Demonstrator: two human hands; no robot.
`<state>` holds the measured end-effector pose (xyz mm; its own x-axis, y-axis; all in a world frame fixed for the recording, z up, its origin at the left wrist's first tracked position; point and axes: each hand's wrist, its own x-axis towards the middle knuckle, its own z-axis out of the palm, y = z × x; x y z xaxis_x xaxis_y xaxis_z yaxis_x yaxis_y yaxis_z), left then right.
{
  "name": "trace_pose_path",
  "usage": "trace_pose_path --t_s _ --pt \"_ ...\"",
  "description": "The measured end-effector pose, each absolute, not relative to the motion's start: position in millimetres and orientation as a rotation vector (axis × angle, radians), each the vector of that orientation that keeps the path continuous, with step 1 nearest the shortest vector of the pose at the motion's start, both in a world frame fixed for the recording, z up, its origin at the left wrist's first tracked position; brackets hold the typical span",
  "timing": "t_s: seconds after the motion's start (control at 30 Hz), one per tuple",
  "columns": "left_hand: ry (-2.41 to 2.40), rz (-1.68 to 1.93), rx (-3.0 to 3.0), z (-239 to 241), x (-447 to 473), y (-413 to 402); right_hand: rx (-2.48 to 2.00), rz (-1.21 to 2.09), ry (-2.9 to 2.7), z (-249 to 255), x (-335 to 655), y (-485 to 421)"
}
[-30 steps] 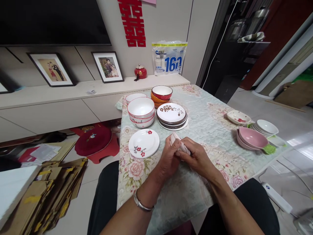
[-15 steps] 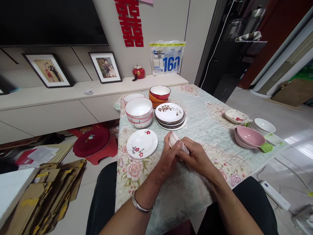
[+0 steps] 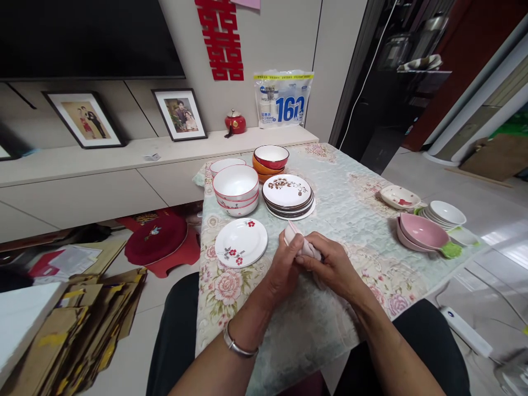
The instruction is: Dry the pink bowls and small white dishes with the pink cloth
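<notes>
Both my hands meet above the flowered tablecloth (image 3: 355, 203) near the table's front. My left hand (image 3: 284, 269) and my right hand (image 3: 332, 267) are both closed around a small pale pink cloth (image 3: 299, 242) bunched between the fingers. Just left of them lies a small white plate with red flowers (image 3: 241, 242). Behind it stands a stack of white bowls with red rims (image 3: 236, 188). A stack of white plates with a brown flower pattern (image 3: 289, 195) sits straight beyond my hands.
Red and orange bowls (image 3: 270, 158) stand at the back. On the right are pink dishes (image 3: 424, 234), a stack of small white dishes (image 3: 447, 214) and a small decorated dish (image 3: 399, 196). Flattened cardboard (image 3: 82, 324) and a red cushion (image 3: 155, 239) lie on the floor, left.
My hands have stayed in place, working the cloth between the fingers; it shifts slightly. The view has swayed a little.
</notes>
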<state>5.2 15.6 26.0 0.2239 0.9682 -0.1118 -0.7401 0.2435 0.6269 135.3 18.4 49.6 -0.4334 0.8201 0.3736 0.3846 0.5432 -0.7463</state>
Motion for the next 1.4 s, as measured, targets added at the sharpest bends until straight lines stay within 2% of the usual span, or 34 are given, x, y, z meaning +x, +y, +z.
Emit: trace_pose_path --t_s 0.1,0.4,0.67,0.97,1.4 --pt "0.552 1.308 0.486 24 7 14 -0.968 0.726 -2.021 48 134 20" --pt "0.449 1.015 0.350 21 0 19 -0.913 0.734 -2.143 53 137 19" --pt "0.564 1.335 0.496 25 8 12 -0.960 0.672 -2.019 43 129 21" --pt "0.440 1.017 0.345 26 2 19 -0.971 0.674 -2.187 50 135 19" --pt "0.455 1.196 0.350 27 4 17 -1.009 0.686 -2.025 44 128 20"
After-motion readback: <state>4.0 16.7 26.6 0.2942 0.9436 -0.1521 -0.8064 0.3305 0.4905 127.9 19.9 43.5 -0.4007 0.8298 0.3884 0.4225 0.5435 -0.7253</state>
